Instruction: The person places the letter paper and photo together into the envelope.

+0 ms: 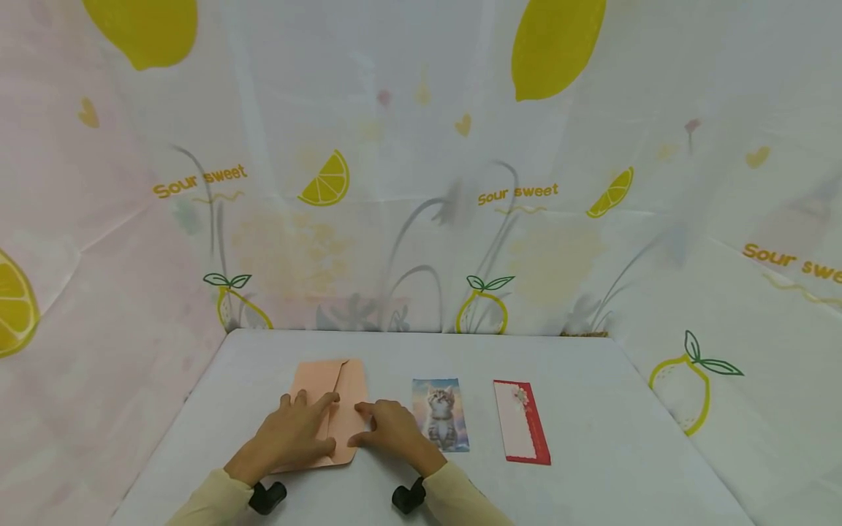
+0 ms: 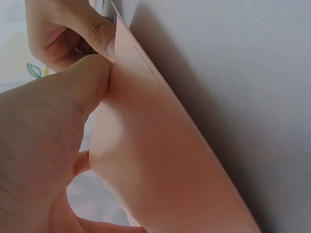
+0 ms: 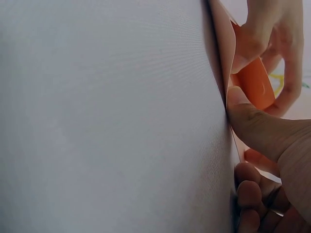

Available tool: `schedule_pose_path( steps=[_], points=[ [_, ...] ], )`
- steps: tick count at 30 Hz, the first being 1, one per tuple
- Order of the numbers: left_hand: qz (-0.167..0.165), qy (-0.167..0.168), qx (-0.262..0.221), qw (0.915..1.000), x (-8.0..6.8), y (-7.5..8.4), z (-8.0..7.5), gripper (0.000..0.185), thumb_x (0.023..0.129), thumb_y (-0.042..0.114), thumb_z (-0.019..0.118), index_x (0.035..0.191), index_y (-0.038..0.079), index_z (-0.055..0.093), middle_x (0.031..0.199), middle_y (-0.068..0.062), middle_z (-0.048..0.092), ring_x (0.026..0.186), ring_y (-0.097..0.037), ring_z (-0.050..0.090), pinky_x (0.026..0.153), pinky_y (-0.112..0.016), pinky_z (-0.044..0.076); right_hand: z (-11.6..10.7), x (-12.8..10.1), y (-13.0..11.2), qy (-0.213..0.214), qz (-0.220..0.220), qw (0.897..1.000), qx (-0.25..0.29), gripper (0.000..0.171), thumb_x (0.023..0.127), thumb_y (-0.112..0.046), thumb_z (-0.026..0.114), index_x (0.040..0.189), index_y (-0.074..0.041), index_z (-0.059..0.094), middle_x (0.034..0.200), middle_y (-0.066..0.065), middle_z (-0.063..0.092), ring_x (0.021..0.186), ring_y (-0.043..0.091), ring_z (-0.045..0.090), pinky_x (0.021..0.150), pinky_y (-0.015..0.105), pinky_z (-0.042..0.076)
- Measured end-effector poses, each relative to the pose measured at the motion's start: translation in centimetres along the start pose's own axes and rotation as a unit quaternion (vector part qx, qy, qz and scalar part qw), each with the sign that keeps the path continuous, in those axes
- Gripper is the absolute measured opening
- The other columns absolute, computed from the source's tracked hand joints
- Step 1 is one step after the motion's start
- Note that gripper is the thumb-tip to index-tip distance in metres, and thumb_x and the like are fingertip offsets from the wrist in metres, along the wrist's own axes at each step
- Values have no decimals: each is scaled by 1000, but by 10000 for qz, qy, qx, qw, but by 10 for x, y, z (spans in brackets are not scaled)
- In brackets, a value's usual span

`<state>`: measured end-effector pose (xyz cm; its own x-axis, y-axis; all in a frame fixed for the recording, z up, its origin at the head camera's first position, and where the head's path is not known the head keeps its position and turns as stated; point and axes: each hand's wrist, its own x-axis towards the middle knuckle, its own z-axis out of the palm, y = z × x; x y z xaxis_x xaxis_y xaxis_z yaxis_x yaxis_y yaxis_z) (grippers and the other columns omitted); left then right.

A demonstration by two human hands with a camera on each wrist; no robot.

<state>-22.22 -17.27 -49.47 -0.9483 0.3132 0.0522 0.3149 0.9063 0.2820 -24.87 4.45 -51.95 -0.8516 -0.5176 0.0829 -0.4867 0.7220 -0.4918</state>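
Observation:
A pink paper envelope (image 1: 349, 376) lies on the white table at the left, its long flap edge running down the front. My left hand (image 1: 292, 431) is spread over it, thumb and index finger gripping at the flap (image 2: 141, 131), which bows up. Orange inner paper (image 3: 255, 85) shows beneath in the right wrist view. At the envelope's right edge my right hand (image 1: 391, 431) pinches the paper, its thumb near the left thumb. To the right lies a kitten picture card (image 1: 442, 413), partly behind the right hand. The envelope's underside is hidden.
Farther right on the table (image 1: 605, 438) lies a red and pale pink card (image 1: 522, 420) with a flower decoration. A lemon-printed cloth (image 1: 408, 146) surrounds the table at the back and sides. Each wrist wears a black camera mount (image 1: 409, 497).

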Motion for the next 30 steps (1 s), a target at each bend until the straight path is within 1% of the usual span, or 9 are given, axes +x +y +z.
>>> schedule_pose_path(
  steps=[4, 6, 10, 13, 15, 23, 30],
  points=[
    [-46, -22, -47, 10000, 1, 0, -1, 74, 70, 41, 80, 139, 25, 58, 110, -18, 53, 89, -36, 50, 53, -42, 44, 1, 1, 0, -11, 33, 10000, 27, 66, 83, -45, 83, 137, -12, 67, 64, -9, 45, 53, 3, 35, 48, 21, 30],
    [-51, -41, -42, 10000, 1, 0, -1, 74, 72, 43, 81, 139, 24, 58, 110, -18, 53, 90, -36, 50, 54, -43, 45, 1, 1, 0, -28, 51, 10000, 31, 66, 83, -46, 83, 138, -13, 67, 63, -9, 45, 53, 3, 35, 48, 21, 30],
    [15, -98, 23, 9999, 0, -1, -2, 81, 73, 59, 83, 141, 24, 57, 115, -23, 54, 92, -41, 52, 53, -45, 47, 2, 1, 0, -38, 112, 9999, 21, 65, 83, -45, 84, 137, -13, 67, 63, -9, 45, 52, 3, 34, 47, 21, 29],
    [85, -119, 58, 9999, 0, -2, -2, 92, 69, 71, 82, 143, 24, 55, 119, -27, 53, 94, -46, 53, 53, -47, 49, 2, 2, -1, 9, 129, 9999, -16, 64, 83, -44, 84, 136, -13, 68, 64, -9, 45, 52, 3, 34, 47, 21, 29],
    [115, -108, 51, 9999, 0, -2, -1, 96, 67, 74, 82, 143, 24, 55, 121, -29, 53, 96, -47, 54, 53, -49, 49, 1, 2, -2, 31, 121, 9999, -45, 64, 83, -44, 84, 136, -13, 68, 64, -9, 44, 52, 3, 33, 47, 21, 28],
    [125, -59, 26, 9999, -2, -2, 0, 99, 63, 76, 83, 143, 23, 55, 118, -26, 53, 95, -46, 53, 52, -47, 49, 0, 1, -2, 0, 79, 10000, -53, 65, 83, -44, 84, 137, -12, 68, 61, -9, 43, 51, 3, 32, 46, 21, 27],
    [142, -18, 104, 9998, -2, 0, 0, 100, 63, 78, 82, 142, 22, 55, 116, -24, 53, 94, -46, 53, 50, -45, 48, -3, 0, -2, -33, 40, 10000, 44, 65, 83, -44, 84, 137, -11, 67, 62, -9, 45, 52, 3, 35, 48, 20, 30]
  ],
)
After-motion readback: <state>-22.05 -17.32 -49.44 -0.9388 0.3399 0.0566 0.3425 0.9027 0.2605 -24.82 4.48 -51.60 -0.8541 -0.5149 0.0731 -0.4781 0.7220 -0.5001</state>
